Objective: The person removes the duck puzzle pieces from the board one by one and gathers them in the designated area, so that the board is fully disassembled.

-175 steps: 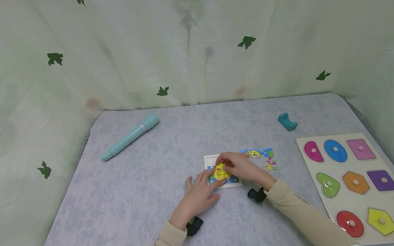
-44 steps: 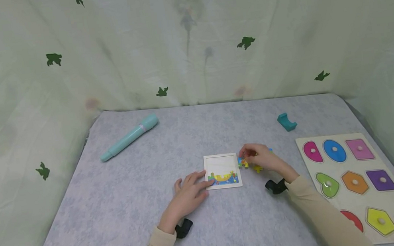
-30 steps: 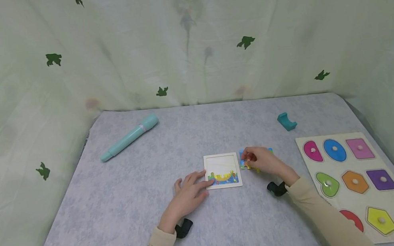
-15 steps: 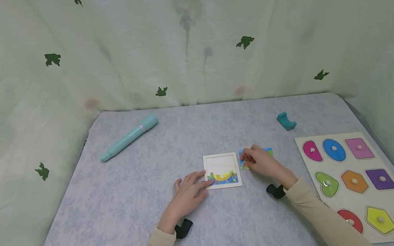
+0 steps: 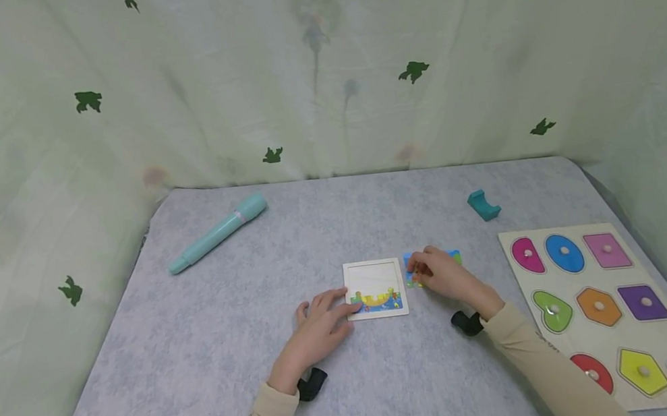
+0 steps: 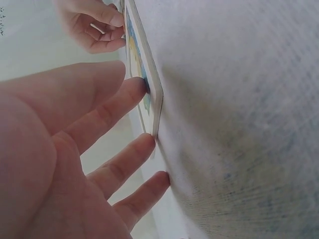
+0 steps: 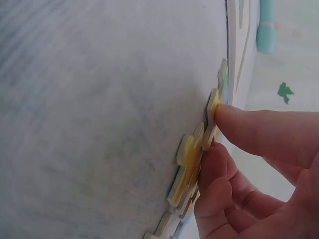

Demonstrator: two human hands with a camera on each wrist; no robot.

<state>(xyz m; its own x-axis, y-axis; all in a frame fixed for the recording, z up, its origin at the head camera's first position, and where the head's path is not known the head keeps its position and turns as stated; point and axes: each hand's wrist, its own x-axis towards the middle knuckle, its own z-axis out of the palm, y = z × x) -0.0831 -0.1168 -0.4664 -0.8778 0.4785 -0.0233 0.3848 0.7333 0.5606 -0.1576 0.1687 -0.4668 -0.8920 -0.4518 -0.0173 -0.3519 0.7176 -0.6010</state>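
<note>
A small white puzzle tray [image 5: 374,276] lies flat at mid-table, with assembled yellow and blue jigsaw pieces [image 5: 383,303] along its near side and bare board above. My left hand [image 5: 314,345] rests at its left edge, fingers extended; in the left wrist view, one fingertip touches the pieces and another the rim [image 6: 155,112]. Just right of the tray, my right hand [image 5: 452,282] pinches a yellow-edged jigsaw piece [image 7: 211,112] low over the table. More loose jigsaw pieces [image 5: 454,254] lie beneath and beyond it, partly hidden by the fingers.
A wooden shape board [image 5: 612,277] with knobbed coloured shapes lies on the right, partly under the right sleeve. A teal curved block [image 5: 483,206] sits behind it; a long teal pen-shaped object [image 5: 220,235] lies at back left. Black cameras [image 5: 312,385] hang at both wrists.
Both hands were over the tray at first. The right hand has since moved right to the loose pieces and shifted them about; the left drew back to the tray's edge. Little moves lately.
</note>
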